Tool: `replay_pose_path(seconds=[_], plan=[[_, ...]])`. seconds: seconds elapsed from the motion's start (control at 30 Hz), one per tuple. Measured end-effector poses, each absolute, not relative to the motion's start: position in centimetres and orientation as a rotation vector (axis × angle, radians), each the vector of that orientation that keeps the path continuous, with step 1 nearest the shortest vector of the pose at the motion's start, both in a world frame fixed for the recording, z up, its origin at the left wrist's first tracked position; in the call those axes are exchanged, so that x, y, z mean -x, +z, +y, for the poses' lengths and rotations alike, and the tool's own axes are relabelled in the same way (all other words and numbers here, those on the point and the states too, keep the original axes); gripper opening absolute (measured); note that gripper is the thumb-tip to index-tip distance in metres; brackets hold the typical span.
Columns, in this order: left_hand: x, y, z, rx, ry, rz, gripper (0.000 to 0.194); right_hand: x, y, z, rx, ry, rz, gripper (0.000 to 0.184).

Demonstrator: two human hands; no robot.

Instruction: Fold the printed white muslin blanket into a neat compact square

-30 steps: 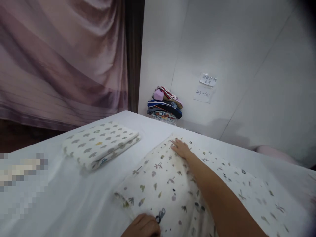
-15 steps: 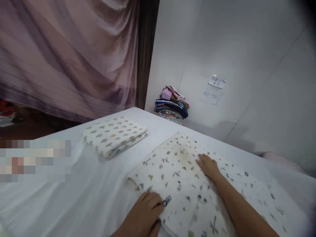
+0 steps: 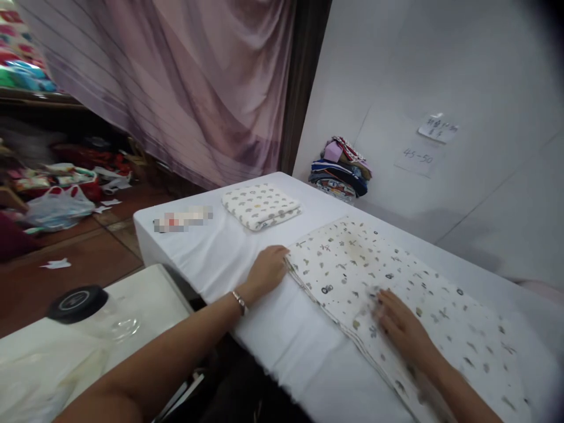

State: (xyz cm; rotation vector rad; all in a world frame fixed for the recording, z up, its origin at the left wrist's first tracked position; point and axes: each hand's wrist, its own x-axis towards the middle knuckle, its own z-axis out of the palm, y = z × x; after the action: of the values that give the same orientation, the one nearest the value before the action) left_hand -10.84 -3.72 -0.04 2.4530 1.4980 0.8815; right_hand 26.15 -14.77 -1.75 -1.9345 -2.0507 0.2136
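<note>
A white cloth with small printed figures (image 3: 396, 276) lies spread in a long folded strip on the white-covered table (image 3: 211, 247). My left hand (image 3: 267, 271) rests at the cloth's near left corner, its fingers curled on the edge. My right hand (image 3: 399, 326) lies flat on the cloth further right, fingers stretched out and a little blurred. Beyond them, at the far left of the table, sits a folded white cloth with grey spots (image 3: 261, 205).
A pile of coloured folded clothes (image 3: 340, 171) stands against the white wall, with paper notes (image 3: 436, 128) taped above. A purple curtain (image 3: 185, 82) hangs at the left. A black-lidded clear jar (image 3: 81, 305) sits on a low white surface near me. Bags litter the floor.
The view has swung left and back, showing the floor and jar. My right hand has slid along the cloth toward me. My left hand stays at the cloth's corner edge.
</note>
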Motion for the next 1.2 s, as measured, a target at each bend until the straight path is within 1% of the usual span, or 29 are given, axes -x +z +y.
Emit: replay_pose_path(seconds=[0.1,0.23,0.33,0.43,0.63,0.7,0.83,0.9,1.07,1.2], plan=[[12.0,0.0,-1.7,-2.316,0.713,1.733,0.040,-23.1,-1.3,-19.4,1.734,0.176,-2.117,0.042],[11.5,-0.3,-0.3,-2.308,0.603,1.759,0.035,-19.1,-0.4,-21.0,1.566,0.113,-2.296,0.036],[10.8,-0.1,0.0,-2.310,0.598,1.768,0.031,-16.6,0.2,-20.1,1.619,0.042,-2.370,0.036],[10.8,0.6,0.1,-2.319,0.598,1.810,0.031,-15.0,0.5,-19.2,1.738,-0.018,-2.418,0.037],[11.8,0.7,0.4,-2.394,0.525,1.769,0.026,-14.8,0.3,-18.6,1.817,-0.011,-2.436,0.040],[12.1,0.3,0.3,-2.411,0.558,1.738,0.028,-15.0,0.2,-18.4,1.832,0.008,-2.397,0.037],[12.5,-0.5,-0.5,-2.472,0.687,1.648,0.041,-14.6,0.4,-17.9,1.865,0.011,-2.365,0.031],[12.6,-0.7,-0.8,-2.542,0.732,1.545,0.044,-14.0,0.4,-17.4,1.856,-0.001,-2.367,0.029],[12.3,-1.0,-0.9,-2.763,0.791,1.202,0.028,-12.9,0.4,-16.3,1.868,-0.017,-2.333,0.029],[12.0,-0.9,-0.6,-2.808,0.748,1.234,0.022,-12.5,0.3,-15.6,1.872,-0.024,-2.307,0.030]])
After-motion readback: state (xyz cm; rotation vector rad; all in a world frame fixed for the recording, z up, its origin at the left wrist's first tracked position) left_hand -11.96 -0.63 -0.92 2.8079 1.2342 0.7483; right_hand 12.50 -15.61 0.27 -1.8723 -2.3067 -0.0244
